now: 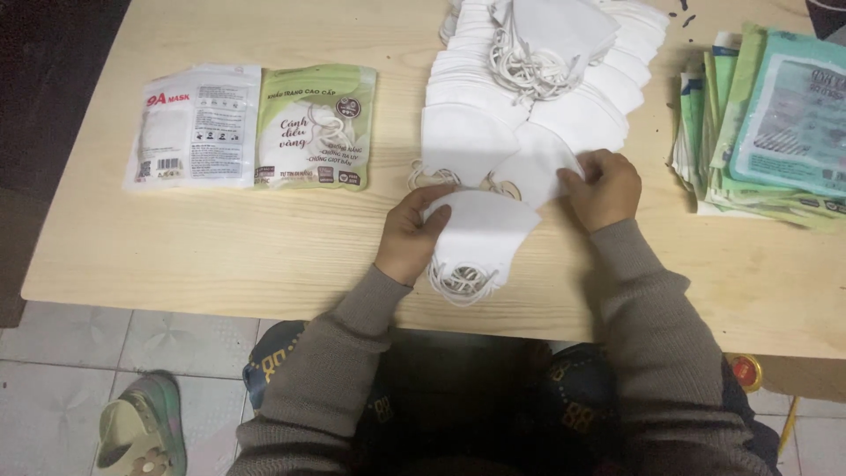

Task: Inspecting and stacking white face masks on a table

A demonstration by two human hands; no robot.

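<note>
My left hand [408, 236] grips a small stack of white folded face masks [480, 236] with their ear loops dangling over the near table edge. Just to the right, my right hand [604, 188] pinches the edge of another white mask [533, 167] that lies at the near end of a long fanned row of white masks [520, 79] running to the table's far edge. Both arms wear grey-brown knit sleeves.
Two packaged mask pouches, one white [194, 126] and one green [315, 128], lie flat at the left of the light wooden table [220, 247]. A pile of green and teal empty pouches [767, 123] sits at the right. Tiled floor and a sandal [141, 432] show below.
</note>
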